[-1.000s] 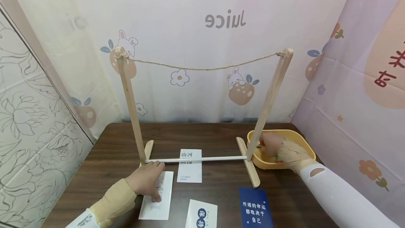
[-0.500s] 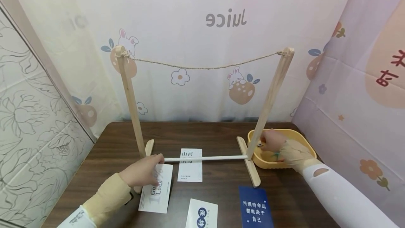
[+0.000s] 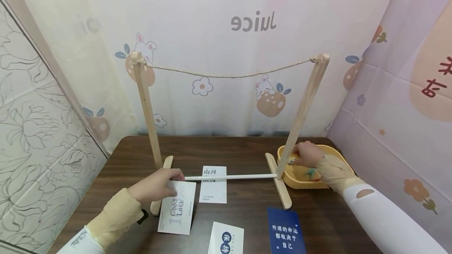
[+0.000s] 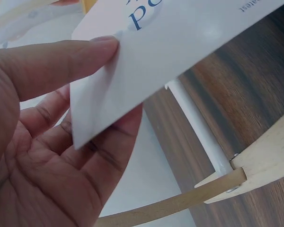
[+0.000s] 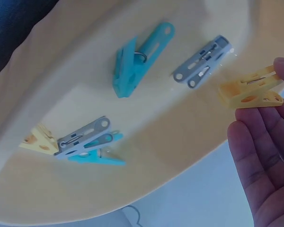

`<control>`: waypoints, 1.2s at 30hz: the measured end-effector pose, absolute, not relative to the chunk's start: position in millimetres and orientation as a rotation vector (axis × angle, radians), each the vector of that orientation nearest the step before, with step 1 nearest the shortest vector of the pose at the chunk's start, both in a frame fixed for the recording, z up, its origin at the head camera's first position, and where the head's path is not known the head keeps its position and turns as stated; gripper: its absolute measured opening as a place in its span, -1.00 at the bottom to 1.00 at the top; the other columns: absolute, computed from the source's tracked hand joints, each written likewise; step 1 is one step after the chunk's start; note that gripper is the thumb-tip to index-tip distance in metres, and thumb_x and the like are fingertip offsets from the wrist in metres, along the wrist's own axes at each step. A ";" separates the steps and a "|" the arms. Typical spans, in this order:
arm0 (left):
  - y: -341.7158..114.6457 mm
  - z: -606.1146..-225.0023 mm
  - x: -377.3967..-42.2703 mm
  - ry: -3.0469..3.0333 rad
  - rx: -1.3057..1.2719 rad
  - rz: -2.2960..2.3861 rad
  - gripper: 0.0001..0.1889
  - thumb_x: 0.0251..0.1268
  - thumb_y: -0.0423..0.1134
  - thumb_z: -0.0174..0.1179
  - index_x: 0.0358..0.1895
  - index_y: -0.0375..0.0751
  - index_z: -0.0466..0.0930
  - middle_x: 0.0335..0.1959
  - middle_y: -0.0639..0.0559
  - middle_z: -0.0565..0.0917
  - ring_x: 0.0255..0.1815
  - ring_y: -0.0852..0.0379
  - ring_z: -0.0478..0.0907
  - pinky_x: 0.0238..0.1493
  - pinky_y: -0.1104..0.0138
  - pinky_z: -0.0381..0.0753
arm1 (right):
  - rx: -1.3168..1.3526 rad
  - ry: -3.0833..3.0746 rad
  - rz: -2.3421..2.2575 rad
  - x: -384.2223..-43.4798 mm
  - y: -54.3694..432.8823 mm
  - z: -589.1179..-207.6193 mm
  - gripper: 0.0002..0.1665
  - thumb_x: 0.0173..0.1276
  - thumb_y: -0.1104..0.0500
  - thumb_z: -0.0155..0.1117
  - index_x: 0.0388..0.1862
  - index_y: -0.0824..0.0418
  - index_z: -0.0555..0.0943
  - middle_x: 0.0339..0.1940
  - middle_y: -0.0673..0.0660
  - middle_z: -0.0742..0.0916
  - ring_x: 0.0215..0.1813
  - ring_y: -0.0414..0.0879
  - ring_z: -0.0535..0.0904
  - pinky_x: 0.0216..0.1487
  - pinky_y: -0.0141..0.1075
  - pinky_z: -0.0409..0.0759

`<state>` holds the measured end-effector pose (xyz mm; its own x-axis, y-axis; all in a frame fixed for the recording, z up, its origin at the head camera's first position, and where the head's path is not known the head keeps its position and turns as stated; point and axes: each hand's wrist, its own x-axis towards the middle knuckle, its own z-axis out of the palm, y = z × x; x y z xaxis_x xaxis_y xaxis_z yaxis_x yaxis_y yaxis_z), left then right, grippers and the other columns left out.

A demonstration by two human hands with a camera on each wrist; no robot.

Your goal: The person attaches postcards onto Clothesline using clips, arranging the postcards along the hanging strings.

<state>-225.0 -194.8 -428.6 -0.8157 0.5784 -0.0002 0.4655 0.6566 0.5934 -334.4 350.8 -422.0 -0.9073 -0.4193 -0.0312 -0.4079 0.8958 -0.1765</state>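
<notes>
My left hand (image 3: 157, 185) pinches the upper left corner of a white "Good Luck" card (image 3: 178, 216), which tilts up off the table. In the left wrist view the thumb lies on the face of the card (image 4: 180, 47) with fingers behind it. Over the yellow basket (image 3: 339, 160) at the right, my right hand (image 3: 308, 155) pinches a yellow clothespin (image 5: 251, 90) between thumb and fingers. Below it in the basket lie a teal clothespin (image 5: 142, 61), a grey-blue clothespin (image 5: 203, 61) and a small cluster of others.
A wooden stand spans the table, with a left post (image 3: 148, 120), a right post (image 3: 303, 109), a sagging twine line (image 3: 229, 77) and a white bottom bar (image 3: 247, 176). A white card (image 3: 213, 193) lies under the bar. Nearer lie another white card (image 3: 234, 238) and a blue card (image 3: 286, 232).
My left hand has taken hold of the "Good Luck" card and raised it off the table. My right hand has risen slightly in the basket.
</notes>
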 end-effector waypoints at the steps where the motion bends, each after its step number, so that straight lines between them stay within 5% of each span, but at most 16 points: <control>1: -195.1 -427.4 -225.2 2.672 0.846 0.899 -0.66 0.17 -0.55 0.48 -0.05 -0.17 0.66 -0.24 0.14 0.68 -0.21 0.28 0.58 -0.13 0.34 0.64 | -0.653 3.004 -0.262 -333.7 350.4 -420.7 -0.73 0.21 0.28 0.66 -0.14 0.35 0.83 -0.37 0.10 0.80 -0.36 -0.09 0.60 -0.29 -0.14 0.62; 27: -206.2 -412.1 -227.5 2.659 0.799 1.108 -0.88 0.42 -0.38 0.41 -0.23 -0.04 0.72 -0.30 0.15 0.73 -0.31 0.29 0.56 -0.26 0.38 0.60 | -0.696 3.086 -0.540 -325.3 359.9 -379.8 -0.77 0.21 0.36 0.59 -0.14 0.35 0.79 -0.38 0.06 0.80 -0.32 -0.13 0.66 -0.28 -0.21 0.63; 36: -208.8 -405.5 -226.4 2.688 0.757 1.211 -0.96 0.47 -0.31 0.40 -0.17 -0.17 0.74 -0.28 0.07 0.74 -0.38 0.26 0.54 -0.34 0.38 0.56 | -0.692 3.156 -0.555 -321.3 358.1 -369.4 -0.72 0.21 0.32 0.60 -0.13 0.40 0.76 -0.36 0.13 0.80 -0.28 -0.06 0.69 -0.21 -0.13 0.66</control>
